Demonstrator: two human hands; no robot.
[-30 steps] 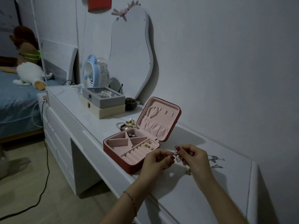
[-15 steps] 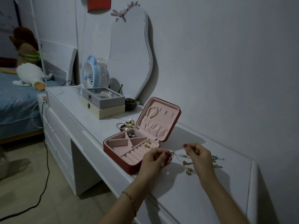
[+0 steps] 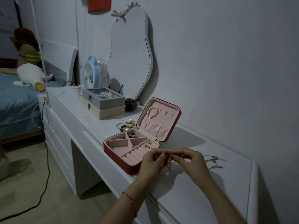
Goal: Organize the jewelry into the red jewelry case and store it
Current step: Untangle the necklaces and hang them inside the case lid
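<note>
The red jewelry case [image 3: 119, 157] lies open on the white dresser [image 3: 194, 191], its pink lining showing. A pearl strand [image 3: 151, 111] hangs in the upright lid, and gold earrings [image 3: 146, 145] sit by the ring rolls. My left hand [image 3: 152, 162] and my right hand [image 3: 189, 160] meet just right of the case, both pinching a small thin necklace [image 3: 169, 155] between the fingertips. Part of its chain hangs below my fingers. More silver pieces [image 3: 214, 159] lie on the dresser to the right.
Two stacked boxes [image 3: 103, 104] with pearls inside stand behind the case, beside a blue fan [image 3: 92, 75] and a curvy mirror [image 3: 131, 54]. Loose bracelets [image 3: 127, 125] lie left of the lid. A dark bowl [image 3: 130, 103] sits by the mirror. A black cable [image 3: 47, 167] runs across the floor.
My hands drew apart half a second ago, stretching the chain with gold pieces visible on the dresser, and have now come back together at the clasp.
</note>
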